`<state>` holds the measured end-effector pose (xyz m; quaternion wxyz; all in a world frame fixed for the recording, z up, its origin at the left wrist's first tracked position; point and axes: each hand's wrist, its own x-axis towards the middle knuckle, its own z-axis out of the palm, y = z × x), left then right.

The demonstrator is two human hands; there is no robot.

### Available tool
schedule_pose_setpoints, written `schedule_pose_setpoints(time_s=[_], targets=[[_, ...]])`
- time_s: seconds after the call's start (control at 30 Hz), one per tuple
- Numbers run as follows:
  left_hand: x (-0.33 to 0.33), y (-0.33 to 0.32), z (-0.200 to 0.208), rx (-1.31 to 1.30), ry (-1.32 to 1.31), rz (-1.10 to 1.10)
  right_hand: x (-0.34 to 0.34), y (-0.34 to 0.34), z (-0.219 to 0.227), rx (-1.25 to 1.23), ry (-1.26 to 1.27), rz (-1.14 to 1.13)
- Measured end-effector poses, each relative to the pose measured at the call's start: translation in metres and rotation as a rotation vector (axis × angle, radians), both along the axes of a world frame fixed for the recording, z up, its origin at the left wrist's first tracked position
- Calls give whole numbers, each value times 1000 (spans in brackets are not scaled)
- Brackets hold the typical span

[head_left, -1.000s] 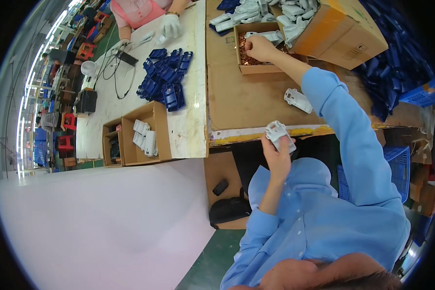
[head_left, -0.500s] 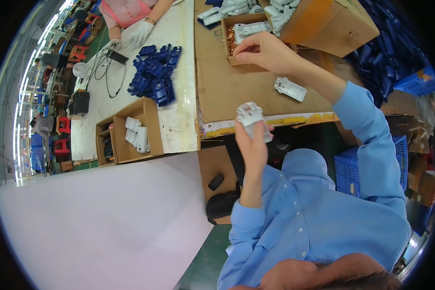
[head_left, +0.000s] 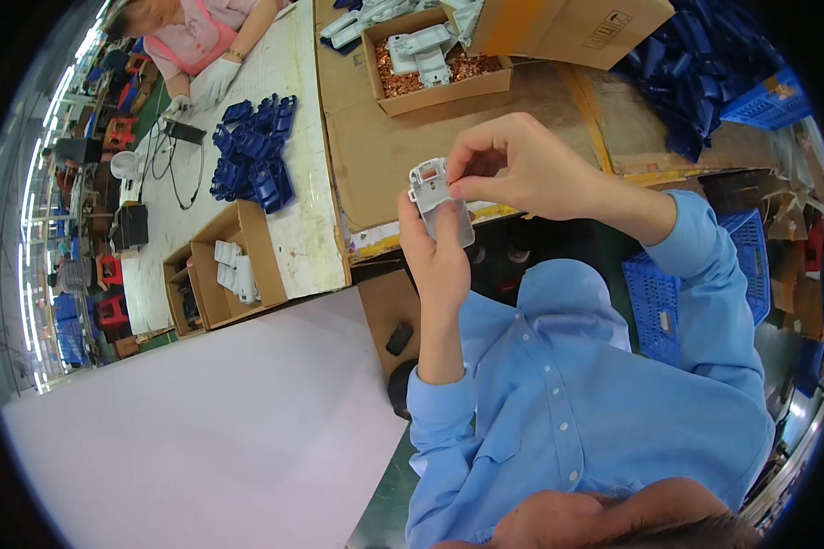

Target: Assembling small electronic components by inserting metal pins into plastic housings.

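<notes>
My left hand [head_left: 438,254] is closed around a white plastic casing [head_left: 433,189], thumb across its lower part, held up over the table's front edge. Pinched fingertips of my right hand [head_left: 531,169] meet the casing's upper right side; whatever they hold is too small to make out. Beyond my hands, a small cardboard box [head_left: 449,95] contains many copper-coloured metal pieces [head_left: 476,67], with several white casings [head_left: 421,53] lying on top of them.
Blue plastic casings [head_left: 254,156] are heaped on the white table at left, near an open carton [head_left: 270,242] with white casings. A large carton [head_left: 568,32] and a dark blue pile [head_left: 696,73] stand at back right. Across the table, a person in white gloves [head_left: 218,80] works.
My right hand has come back from the box of copper-coloured pieces to the casing in my left hand. The view has shifted, and the loose white casing on the cardboard no longer shows.
</notes>
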<state>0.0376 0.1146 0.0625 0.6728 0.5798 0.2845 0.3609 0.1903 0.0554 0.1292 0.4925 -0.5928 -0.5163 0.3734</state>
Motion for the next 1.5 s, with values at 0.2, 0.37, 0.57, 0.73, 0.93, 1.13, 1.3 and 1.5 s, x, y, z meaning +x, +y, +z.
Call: schedule_pose_setpoints(time_s=[0.2,0.37,0.57,0.73,0.93,1.13,1.3,1.5], targets=[[2,-5,11,182,95,24,-5,-6,-7,57,-125,-57],[6,-7,11,221,148,-10,-10,-5,-20,219,-283,-152],[5,-9,17,234,158,-37,-9,1,-26,262,-503,-170],[6,-7,16,222,133,-51,-6,2,-14,195,-402,-209],[2,-3,6,92,36,-106,3,4,-3,-10,-251,-124],[7,-6,11,71,128,-29,-4,3,-17,219,-452,-173],[4,-8,9,42,163,-15,-4,5,-19,151,-404,-146],[-2,-7,13,46,207,9,-4,12,-12,99,-366,-89]])
